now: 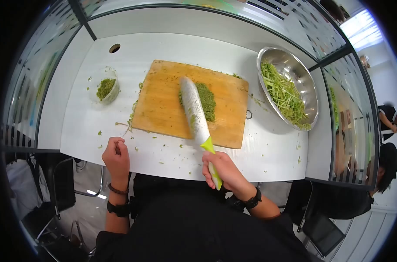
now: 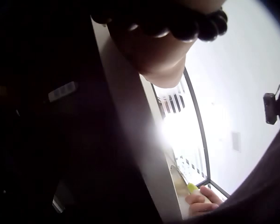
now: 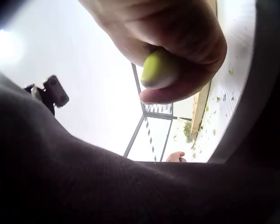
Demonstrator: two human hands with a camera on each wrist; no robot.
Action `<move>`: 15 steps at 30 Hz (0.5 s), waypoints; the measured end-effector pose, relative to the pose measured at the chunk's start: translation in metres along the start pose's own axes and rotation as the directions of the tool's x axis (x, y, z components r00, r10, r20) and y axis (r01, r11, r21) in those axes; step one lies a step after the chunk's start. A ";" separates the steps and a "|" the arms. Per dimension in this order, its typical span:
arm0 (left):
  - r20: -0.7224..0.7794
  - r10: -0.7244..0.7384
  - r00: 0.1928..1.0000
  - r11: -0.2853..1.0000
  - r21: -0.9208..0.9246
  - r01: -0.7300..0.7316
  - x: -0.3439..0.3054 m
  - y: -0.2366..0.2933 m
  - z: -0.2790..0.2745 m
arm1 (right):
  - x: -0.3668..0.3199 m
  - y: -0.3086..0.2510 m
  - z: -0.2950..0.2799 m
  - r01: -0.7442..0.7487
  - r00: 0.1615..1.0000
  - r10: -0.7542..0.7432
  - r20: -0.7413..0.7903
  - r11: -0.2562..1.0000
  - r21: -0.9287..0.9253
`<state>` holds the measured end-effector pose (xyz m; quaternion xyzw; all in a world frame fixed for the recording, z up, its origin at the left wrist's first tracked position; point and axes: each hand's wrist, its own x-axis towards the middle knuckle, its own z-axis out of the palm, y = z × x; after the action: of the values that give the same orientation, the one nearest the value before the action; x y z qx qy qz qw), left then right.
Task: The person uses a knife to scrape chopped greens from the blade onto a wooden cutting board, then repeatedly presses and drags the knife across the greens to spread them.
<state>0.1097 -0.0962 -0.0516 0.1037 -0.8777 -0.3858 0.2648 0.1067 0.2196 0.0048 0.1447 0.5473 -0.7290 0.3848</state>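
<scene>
My right hand [image 1: 224, 171] grips the green and white handle [image 1: 215, 174] of a kitchen knife [image 1: 194, 105]. Its broad blade, flecked with green bits, lies over a mound of finely chopped greens [image 1: 207, 101] on the wooden cutting board [image 1: 163, 89] and hides part of it. In the right wrist view, fingers wrap the handle, whose green end [image 3: 156, 70] sticks out. By the table's front edge, left of the board, is my left hand [image 1: 116, 156], fingers loosely curled with nothing seen in them.
A steel bowl [image 1: 306, 83] of shredded greens [image 1: 283, 89] stands at the right. To the left is a small clear container [image 1: 114, 92] with chopped greens [image 1: 105, 88]. Scraps dot the white table [image 1: 185, 163]. Low panels [image 1: 172, 22] enclose the back and sides.
</scene>
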 end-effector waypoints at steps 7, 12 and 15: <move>0.006 -0.034 0.999 0.998 0.053 0.033 -0.002 0.000 0.001 | -0.004 -0.004 -0.004 -0.091 0.994 0.091 0.058 0.996 0.003; 0.018 -0.063 0.998 0.997 0.056 0.061 0.001 0.003 0.004 | -0.032 -0.015 -0.013 0.115 0.989 -0.131 -0.068 0.973 -0.201; 0.037 -0.085 0.996 0.995 0.058 0.083 0.000 0.004 0.003 | -0.048 -0.026 -0.029 0.341 0.879 -0.448 -0.165 0.830 -0.441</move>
<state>0.1083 -0.0910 -0.0506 0.1403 -0.8881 -0.3738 0.2278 0.1135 0.2678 0.0425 0.0407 0.7480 -0.6402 0.1704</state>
